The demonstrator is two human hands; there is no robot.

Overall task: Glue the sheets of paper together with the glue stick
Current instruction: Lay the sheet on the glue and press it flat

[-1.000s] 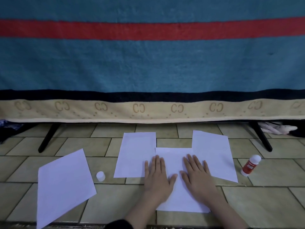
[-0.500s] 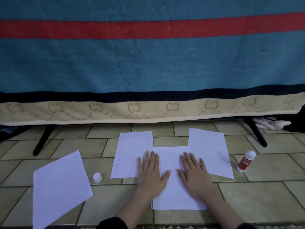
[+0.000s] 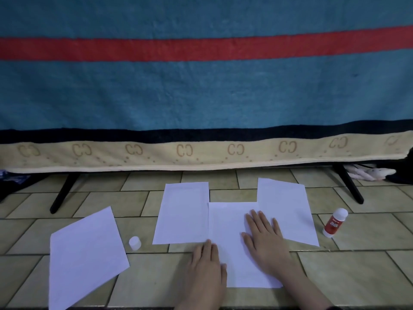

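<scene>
Setting: tiled floor [image 3: 357,271] before a hanging teal blanket [image 3: 201,92] with a red stripe.
Joined sheets: middle sheet [image 3: 232,222] overlaps the left sheet [image 3: 182,212] and the right sheet [image 3: 288,209], all flat on the floor.
Loose sheet: fourth sheet [image 3: 86,256] lies apart at left, skewed.
Right hand [image 3: 264,239]: fingers spread flat, pressing the right seam.
Left hand [image 3: 206,265]: flat, fingers together, at the middle sheet's lower left edge.
Glue stick [image 3: 335,222]: stands beside the right sheet; cap [image 3: 135,243] lies between the loose and left sheets.
Handling: paper is likely light, limp, easily creased or slid; best pressed by flat palms, lifted by an edge or corner.
</scene>
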